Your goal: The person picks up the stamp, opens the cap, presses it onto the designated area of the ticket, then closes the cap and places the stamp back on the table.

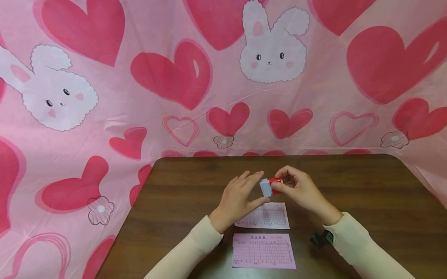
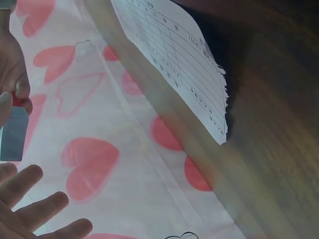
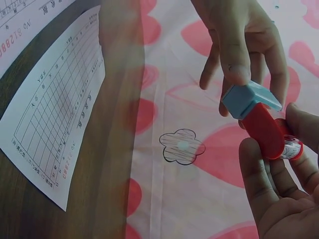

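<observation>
My right hand (image 1: 302, 191) pinches the red body (image 3: 264, 130) of a small stamp between thumb and fingers, above the table. A grey-blue cap (image 1: 265, 188) sits on the stamp's left end and points towards my left hand (image 1: 237, 199). The fingers of that hand are spread and fairly straight, with the thumb apart from them. In the right wrist view, the left thumb's tip overlaps the cap's edge. A clear end piece with a printed label (image 3: 292, 148) shows at the other end of the stamp. Below the hands lies a white printed form (image 1: 268, 221), partly covered by the left hand.
A pink printed form (image 1: 263, 252) lies nearer to me on the dark wooden table (image 1: 180, 186). A black strap device (image 1: 321, 238) is on the right wrist. Behind the table hangs a pink cloth (image 1: 229, 90) with hearts and rabbits.
</observation>
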A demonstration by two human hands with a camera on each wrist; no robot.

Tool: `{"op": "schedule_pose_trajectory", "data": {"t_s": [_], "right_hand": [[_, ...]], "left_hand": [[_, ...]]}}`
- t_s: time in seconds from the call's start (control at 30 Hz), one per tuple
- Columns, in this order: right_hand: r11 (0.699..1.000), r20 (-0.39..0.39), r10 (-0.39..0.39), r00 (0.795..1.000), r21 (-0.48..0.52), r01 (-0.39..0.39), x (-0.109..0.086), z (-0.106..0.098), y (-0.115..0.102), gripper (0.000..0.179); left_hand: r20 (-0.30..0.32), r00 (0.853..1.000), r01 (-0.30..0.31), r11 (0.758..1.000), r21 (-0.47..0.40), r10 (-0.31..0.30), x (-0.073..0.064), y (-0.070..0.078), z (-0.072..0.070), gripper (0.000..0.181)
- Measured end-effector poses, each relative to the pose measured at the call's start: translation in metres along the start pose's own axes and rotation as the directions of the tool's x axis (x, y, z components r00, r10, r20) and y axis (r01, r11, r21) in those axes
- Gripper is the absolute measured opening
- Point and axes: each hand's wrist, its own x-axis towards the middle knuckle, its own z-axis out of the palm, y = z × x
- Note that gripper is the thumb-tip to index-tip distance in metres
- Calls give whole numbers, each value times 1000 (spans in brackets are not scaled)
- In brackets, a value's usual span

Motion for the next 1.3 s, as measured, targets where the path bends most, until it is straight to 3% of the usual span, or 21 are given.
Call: {"op": "schedule_pose_trajectory", "data": {"t_s": [0.27,0.8,1.3], "right_hand": [[1000,-3,6,1000,12,-6,0,0,1,19],[997,-10,47,999,56,-46,-2,3,2,18],[984,-109,19,994,176,0,-1,13,-1,15]], "left_hand": [[-35,998,-44,999,-15,44,-1,0,2,66],[-65,996,-67,998,6,67,-4,1,1,65],[-99,993,-67,997,36,70,-2,-2,-3,63]]}}
